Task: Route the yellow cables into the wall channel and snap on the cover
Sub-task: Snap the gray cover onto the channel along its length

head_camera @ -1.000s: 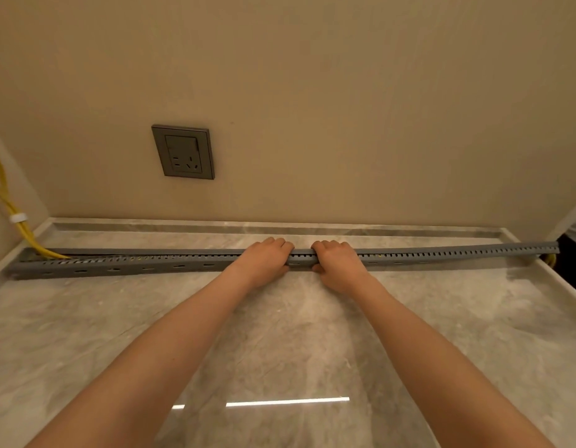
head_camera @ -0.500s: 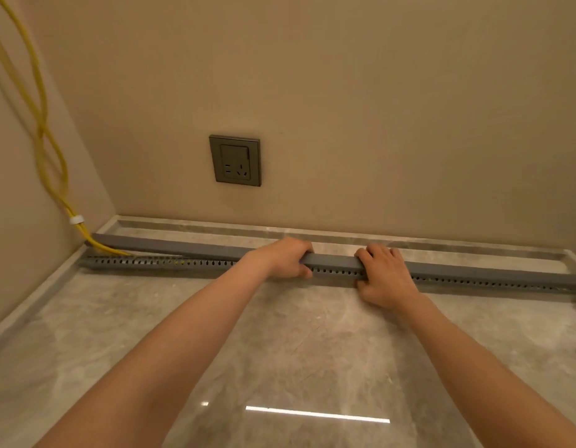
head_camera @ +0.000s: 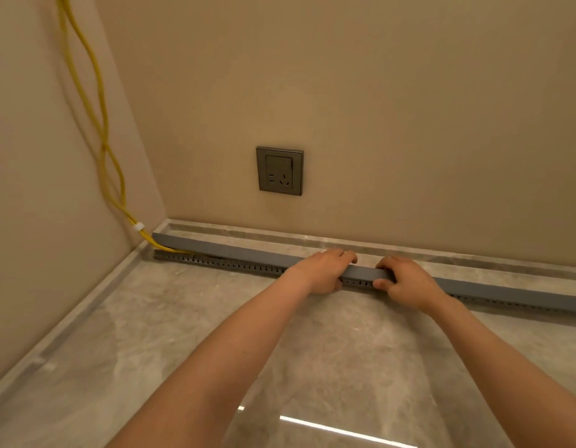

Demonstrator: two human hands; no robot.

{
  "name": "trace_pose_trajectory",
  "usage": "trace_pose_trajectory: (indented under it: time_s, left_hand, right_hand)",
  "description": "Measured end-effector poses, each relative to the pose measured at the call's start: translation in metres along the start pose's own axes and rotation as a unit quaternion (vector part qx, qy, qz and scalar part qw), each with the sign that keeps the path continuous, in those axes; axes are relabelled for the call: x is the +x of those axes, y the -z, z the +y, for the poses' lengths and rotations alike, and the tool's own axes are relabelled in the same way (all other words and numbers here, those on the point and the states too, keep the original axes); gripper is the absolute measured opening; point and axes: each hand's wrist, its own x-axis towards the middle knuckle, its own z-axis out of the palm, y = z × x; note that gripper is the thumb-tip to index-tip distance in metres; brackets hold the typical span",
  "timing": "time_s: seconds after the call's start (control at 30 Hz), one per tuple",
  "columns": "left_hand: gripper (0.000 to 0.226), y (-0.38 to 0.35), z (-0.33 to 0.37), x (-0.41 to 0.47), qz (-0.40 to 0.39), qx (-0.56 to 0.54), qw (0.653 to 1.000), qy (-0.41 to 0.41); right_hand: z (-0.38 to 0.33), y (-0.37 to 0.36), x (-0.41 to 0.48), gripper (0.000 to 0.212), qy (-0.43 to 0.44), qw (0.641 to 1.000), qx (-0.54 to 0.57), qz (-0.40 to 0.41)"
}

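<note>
A long grey slotted channel [head_camera: 234,266] lies on the marble surface along the back wall. A plain grey cover strip [head_camera: 222,248] rests on top of it, its left end lifted slightly off the channel. Yellow cables [head_camera: 100,130] hang down the left wall, pass a white clip [head_camera: 138,226] and enter the channel's left end. My left hand [head_camera: 322,271] and my right hand [head_camera: 406,282] sit side by side on the cover near its middle, fingers curled over its top and thumbs at the channel's front face. The channel's right end runs out of view.
A grey wall socket [head_camera: 279,170] is set in the back wall above the channel. A raised marble lip [head_camera: 441,252] runs along the back wall and the left wall. The glossy marble surface [head_camera: 183,334] spreads in front of the channel.
The view has swung left, showing the corner and more of the hanging cables. Both hands have shifted along the cover and now sit closer together than half a second ago.
</note>
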Motion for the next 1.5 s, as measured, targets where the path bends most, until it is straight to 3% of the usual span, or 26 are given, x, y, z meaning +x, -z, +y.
trace_pose_trajectory:
  time_s: [0.13,0.23,0.37,0.5,0.7,0.87,1.0,1.17,1.3,1.5]
  left_hand:
    - [0.047,0.003,-0.027,-0.015,-0.003,0.035,0.999,0.032]
    - [0.046,0.004,-0.036,-0.02,0.013,0.048,0.997,0.052]
    - [0.044,0.001,-0.033,-0.021,0.045,0.064,0.996,0.051]
    - [0.05,0.0,-0.04,-0.028,0.057,0.066,0.995,0.04]
    - [0.051,0.008,-0.102,-0.062,0.022,0.182,0.974,0.133]
    - [0.041,0.015,-0.115,-0.066,-0.006,0.13,0.973,0.191]
    - [0.04,0.013,-0.112,-0.058,-0.001,0.128,0.972,0.199]
    - [0.033,0.009,-0.108,-0.06,0.024,0.062,0.974,0.216]
    - [0.057,0.013,-0.114,-0.075,0.032,0.013,0.979,0.203]
    - [0.066,0.036,-0.154,-0.114,0.049,0.112,0.966,0.227]
  right_hand:
    - [-0.009,0.011,0.008,0.018,-0.02,0.997,-0.006,-0.068]
    - [-0.025,0.013,0.012,0.03,-0.023,0.993,-0.042,-0.105]
    - [-0.067,-0.012,0.018,0.045,0.047,0.996,-0.057,-0.054]
    - [-0.087,-0.029,0.02,0.039,0.007,0.996,-0.086,0.013]
    - [-0.085,-0.019,0.02,0.032,-0.051,0.995,-0.083,-0.004]
    - [-0.115,-0.006,0.03,0.033,-0.041,0.986,-0.156,-0.048]
    - [-0.161,-0.019,0.049,0.047,0.036,0.996,-0.077,-0.032]
    - [-0.201,-0.048,0.066,0.033,0.052,0.997,-0.032,-0.048]
    - [-0.199,-0.052,0.068,0.037,0.046,0.998,-0.033,-0.031]
    - [-0.233,-0.055,0.072,0.055,0.052,0.997,-0.045,-0.024]
